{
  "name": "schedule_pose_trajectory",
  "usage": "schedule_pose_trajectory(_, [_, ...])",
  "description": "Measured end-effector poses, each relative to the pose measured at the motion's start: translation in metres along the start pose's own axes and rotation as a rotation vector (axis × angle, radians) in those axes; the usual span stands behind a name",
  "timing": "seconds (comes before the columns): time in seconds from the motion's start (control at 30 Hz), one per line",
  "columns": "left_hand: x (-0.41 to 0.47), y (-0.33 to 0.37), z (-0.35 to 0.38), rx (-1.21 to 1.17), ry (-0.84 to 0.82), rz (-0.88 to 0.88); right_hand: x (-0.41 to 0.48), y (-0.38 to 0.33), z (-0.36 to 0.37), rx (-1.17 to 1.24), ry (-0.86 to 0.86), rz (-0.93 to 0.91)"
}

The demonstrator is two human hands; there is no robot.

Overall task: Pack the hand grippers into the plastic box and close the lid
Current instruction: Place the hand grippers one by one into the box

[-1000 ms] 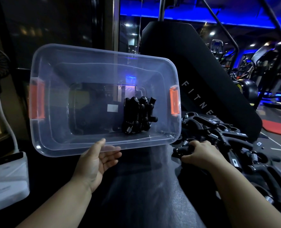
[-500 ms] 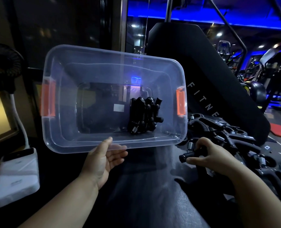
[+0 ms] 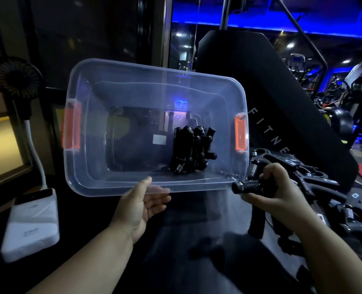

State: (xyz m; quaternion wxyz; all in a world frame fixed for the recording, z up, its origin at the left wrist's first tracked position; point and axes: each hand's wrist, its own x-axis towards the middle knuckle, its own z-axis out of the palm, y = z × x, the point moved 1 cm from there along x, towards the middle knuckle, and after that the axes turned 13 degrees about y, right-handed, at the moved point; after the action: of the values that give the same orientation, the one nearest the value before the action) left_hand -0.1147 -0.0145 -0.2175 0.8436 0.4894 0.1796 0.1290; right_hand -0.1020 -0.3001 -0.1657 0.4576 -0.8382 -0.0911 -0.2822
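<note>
Carrier: I see a dark grey padded bench | right edge: heap of black spring-loaded hand grippers | left edge: flat white plastic power bank

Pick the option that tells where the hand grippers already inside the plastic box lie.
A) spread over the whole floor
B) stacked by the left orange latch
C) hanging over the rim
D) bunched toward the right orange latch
D: the black hand grippers sit in one cluster at the right end of the plastic box, close to the right orange latch.
</note>
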Motion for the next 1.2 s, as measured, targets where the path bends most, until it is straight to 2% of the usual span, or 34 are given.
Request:
schedule_pose_trajectory(0.07, [0.0,0.0,0.0,0.001,0.001,0.003,-0.005,-0.007,0.008,0.035,-0.012,-0.057])
schedule_pose_trajectory(0.23, [-0.002,0.001,0.0,-0.004,-0.001,0.0,-0.019,-0.015,0.035,-0.052,0.033,-0.309])
schedule_pose_trajectory(0.47, [-0.001,0.001,-0.001,0.004,-0.007,0.004,-0.029,-0.018,0.057,-0.16,-0.053,-0.331])
schedule_pose_trajectory(0.73, [-0.001,0.001,-0.001,-0.006,-0.008,0.003,-0.026,-0.02,0.054,-0.277,-0.163,-0.194])
schedule_pose_trajectory(0.9, [-0.002,0.001,-0.001,-0.011,-0.013,-0.002,-0.026,-0.015,0.053,-0.339,-0.218,-0.17])
schedule_pose_trajectory(1.2, [-0.001,0.002,-0.003,-0.006,-0.026,-0.003,-0.038,-0.012,0.051,-0.324,-0.197,-0.042])
